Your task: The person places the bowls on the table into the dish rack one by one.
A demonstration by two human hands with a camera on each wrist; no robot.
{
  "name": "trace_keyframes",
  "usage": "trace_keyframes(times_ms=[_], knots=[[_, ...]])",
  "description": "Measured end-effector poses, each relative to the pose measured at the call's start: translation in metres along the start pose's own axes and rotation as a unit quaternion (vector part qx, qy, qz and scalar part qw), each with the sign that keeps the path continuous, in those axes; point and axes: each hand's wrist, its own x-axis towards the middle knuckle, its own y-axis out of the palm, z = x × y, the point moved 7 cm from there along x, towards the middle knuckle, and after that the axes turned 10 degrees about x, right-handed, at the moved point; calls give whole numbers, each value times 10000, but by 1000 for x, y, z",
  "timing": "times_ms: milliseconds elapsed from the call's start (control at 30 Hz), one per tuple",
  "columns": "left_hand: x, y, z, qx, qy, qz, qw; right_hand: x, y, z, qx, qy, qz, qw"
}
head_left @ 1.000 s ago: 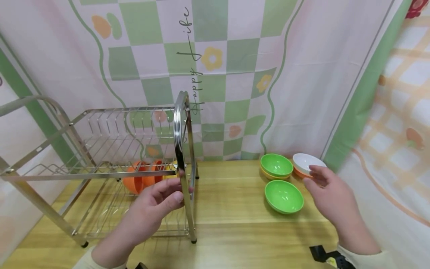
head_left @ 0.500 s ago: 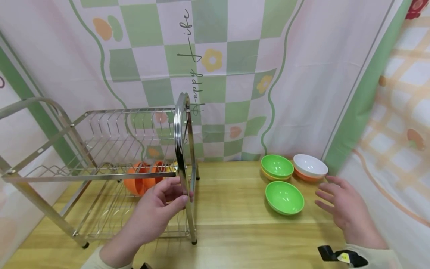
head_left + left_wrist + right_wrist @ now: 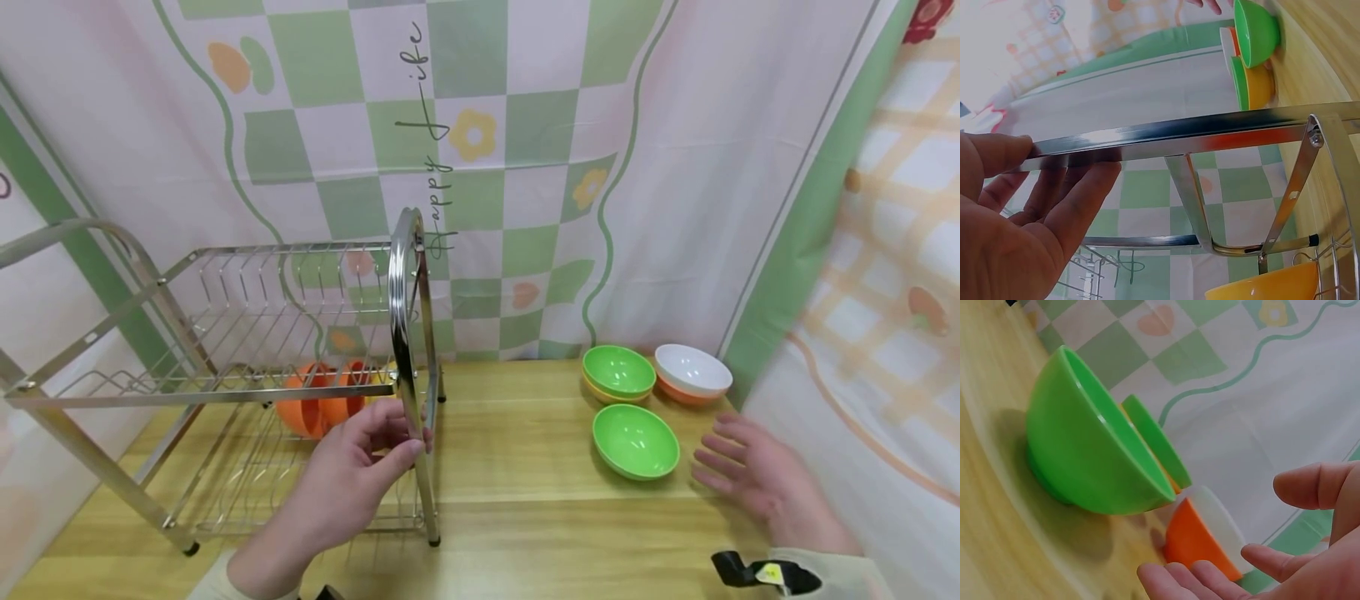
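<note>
My left hand (image 3: 341, 487) holds a front upright of the metal dish rack (image 3: 401, 333). In the left wrist view, its thumb and fingers (image 3: 1082, 200) pinch that upright from both sides. At the right, my right hand (image 3: 776, 483) hovers with spread fingers beside a single green bowl (image 3: 636, 442), not touching it. Behind that bowl, another green bowl (image 3: 618, 369) is nested in a yellow bowl (image 3: 618, 400). A white bowl (image 3: 692, 369) sits in an orange bowl (image 3: 686, 397), close to the right fingers in the right wrist view.
Orange bowls (image 3: 300, 414) stand on edge in the rack's lower tier, with a yellow bowl (image 3: 1272, 286) at the end. The upper tier (image 3: 270, 317) has bare wires. A patterned curtain (image 3: 540, 192) hangs behind the wooden table (image 3: 517, 467).
My right hand has drawn back from beside the white bowl toward the front, its fingers spreading. My left hand has shifted slightly on the rack's upright. The bowls have stayed in place.
</note>
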Motion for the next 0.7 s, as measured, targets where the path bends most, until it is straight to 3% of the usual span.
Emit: trace_keyframes(times_ms=[267, 700], knots=[[-1, -1, -1, 206, 4, -138, 9997, 2, 16, -18, -346, 319, 184, 9987], [0, 1, 0, 340, 57, -31, 9994, 3, 35, -33, -688, 345, 609, 9952]])
